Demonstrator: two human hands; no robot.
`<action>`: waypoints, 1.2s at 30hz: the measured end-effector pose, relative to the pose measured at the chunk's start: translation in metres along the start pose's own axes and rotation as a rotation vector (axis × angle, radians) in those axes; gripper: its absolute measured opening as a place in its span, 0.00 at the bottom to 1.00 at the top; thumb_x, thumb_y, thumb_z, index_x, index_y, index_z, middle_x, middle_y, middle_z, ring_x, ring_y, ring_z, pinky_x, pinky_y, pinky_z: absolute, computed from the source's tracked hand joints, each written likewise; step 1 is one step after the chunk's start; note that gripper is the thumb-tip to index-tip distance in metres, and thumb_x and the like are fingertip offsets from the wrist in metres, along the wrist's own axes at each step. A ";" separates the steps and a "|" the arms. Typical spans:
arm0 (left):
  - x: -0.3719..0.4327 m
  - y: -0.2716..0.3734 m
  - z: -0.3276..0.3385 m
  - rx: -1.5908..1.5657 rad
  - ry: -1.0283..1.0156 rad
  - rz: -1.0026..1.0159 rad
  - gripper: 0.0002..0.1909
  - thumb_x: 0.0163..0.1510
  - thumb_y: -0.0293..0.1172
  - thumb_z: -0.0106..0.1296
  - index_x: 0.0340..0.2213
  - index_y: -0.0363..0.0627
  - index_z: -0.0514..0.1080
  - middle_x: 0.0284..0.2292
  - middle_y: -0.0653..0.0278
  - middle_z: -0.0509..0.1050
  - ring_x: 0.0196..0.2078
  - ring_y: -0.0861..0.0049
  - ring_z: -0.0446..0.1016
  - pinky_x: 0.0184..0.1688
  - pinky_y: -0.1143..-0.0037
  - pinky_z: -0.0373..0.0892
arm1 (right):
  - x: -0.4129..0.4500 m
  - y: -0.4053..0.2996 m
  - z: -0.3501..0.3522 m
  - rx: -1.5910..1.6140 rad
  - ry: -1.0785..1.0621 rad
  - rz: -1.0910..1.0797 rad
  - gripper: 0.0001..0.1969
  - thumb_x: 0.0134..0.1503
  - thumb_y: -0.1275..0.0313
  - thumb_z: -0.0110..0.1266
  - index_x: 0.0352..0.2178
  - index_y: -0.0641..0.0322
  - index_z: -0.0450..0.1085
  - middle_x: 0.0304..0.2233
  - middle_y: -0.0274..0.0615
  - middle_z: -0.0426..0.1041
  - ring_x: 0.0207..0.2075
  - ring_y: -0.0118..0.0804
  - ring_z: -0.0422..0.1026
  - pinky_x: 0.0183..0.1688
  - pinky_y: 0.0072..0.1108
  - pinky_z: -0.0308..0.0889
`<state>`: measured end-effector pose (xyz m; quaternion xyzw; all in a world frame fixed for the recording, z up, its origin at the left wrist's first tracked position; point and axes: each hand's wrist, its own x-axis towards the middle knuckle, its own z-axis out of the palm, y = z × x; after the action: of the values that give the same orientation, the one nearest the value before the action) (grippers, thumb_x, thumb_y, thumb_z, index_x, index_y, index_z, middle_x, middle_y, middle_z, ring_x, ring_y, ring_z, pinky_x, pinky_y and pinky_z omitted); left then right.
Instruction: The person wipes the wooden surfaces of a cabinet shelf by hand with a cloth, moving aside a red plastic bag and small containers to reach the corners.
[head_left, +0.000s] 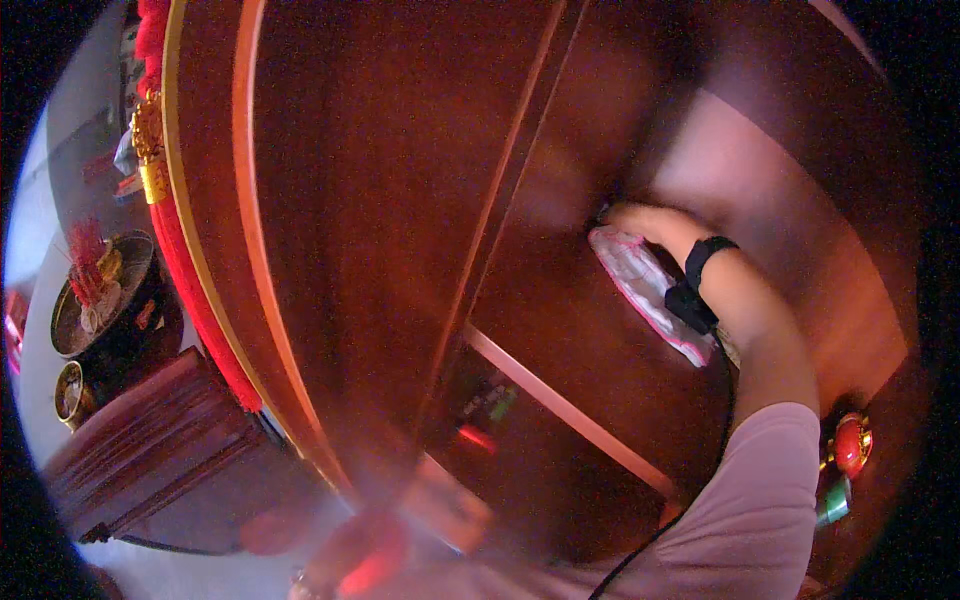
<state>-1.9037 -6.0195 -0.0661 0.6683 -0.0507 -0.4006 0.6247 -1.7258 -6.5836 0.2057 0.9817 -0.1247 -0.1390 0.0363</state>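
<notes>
My right hand (634, 219) reaches up from the lower right, in a short pink sleeve with a black band at the wrist. It grips one end of a white cloth with pink edging (645, 281), which lies along a dark red-brown wooden panel (600, 300). The fingertips are mostly hidden in shadow. A black cord runs down beside the forearm. At the bottom left, a blurred reddish shape may be my left hand; its fingers cannot be made out.
Wooden rails divide the panelled furniture. Red fabric with a gold ornament (150, 135) borders it at left. Beyond are a dark bowl holding red sticks (67, 337), a small brass-coloured pot (70, 390) and a wooden piece of furniture (135, 435). A red-and-gold ornament (851, 444) stands at right.
</notes>
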 end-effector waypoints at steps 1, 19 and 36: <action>0.002 0.002 0.000 0.050 -0.019 0.004 0.10 0.52 0.33 0.49 0.34 0.42 0.72 0.21 0.76 0.67 0.21 0.91 0.59 0.22 0.86 0.58 | 0.006 0.034 0.015 -0.003 0.004 0.023 0.14 0.56 0.66 0.36 0.30 0.61 0.69 0.24 0.35 0.68 0.26 0.33 0.64 0.27 0.29 0.61; -0.006 -0.037 -0.018 0.192 -0.147 0.147 0.11 0.52 0.31 0.48 0.37 0.40 0.70 0.27 0.69 0.72 0.28 0.83 0.69 0.31 0.82 0.67 | -0.107 0.032 -0.037 1.654 0.421 -0.057 0.16 0.47 0.70 0.40 0.36 0.67 0.65 0.31 0.46 0.72 0.30 0.42 0.71 0.40 0.32 0.67; 0.010 -0.057 -0.001 0.028 -0.075 0.107 0.12 0.53 0.28 0.46 0.38 0.37 0.70 0.35 0.65 0.73 0.34 0.83 0.69 0.36 0.82 0.67 | -0.026 0.058 0.012 0.603 0.210 0.192 0.08 0.48 0.68 0.46 0.26 0.61 0.70 0.27 0.38 0.71 0.30 0.33 0.66 0.34 0.25 0.61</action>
<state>-1.9206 -6.0119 -0.1209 0.6576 -0.1156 -0.3907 0.6336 -1.7664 -6.6332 0.2075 0.9410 -0.2479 0.0103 -0.2303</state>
